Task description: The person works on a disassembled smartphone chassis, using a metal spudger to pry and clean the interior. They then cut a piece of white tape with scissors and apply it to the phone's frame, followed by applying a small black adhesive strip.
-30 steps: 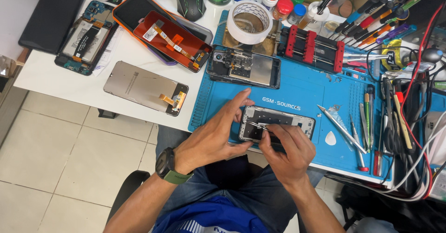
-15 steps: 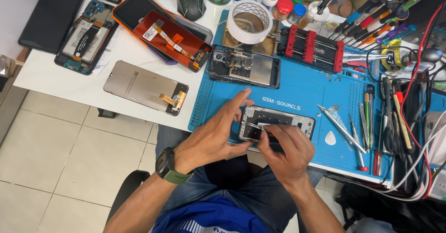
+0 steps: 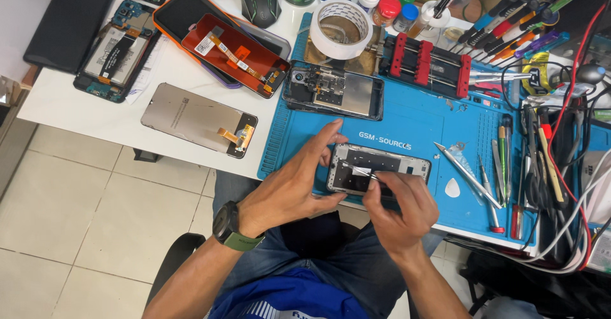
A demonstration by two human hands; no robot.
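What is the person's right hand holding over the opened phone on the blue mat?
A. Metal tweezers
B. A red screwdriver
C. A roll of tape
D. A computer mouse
A: the right hand pinches thin metal tweezers whose tips reach into the opened phone, which the left hand steadies.

White tabletop [image 3: 95, 125] here, with a blue work mat [image 3: 420, 125] covering its right half. On the bare white part: a grey screen panel [image 3: 197, 118], a red-backed display [image 3: 235, 55] stacked on an orange-edged phone, and an opened phone [image 3: 114, 51] at far left. On the mat: a tape roll [image 3: 340, 29], a red-and-black clamp [image 3: 426, 67], a stripped phone frame [image 3: 334, 90] and tweezers [image 3: 468, 176].
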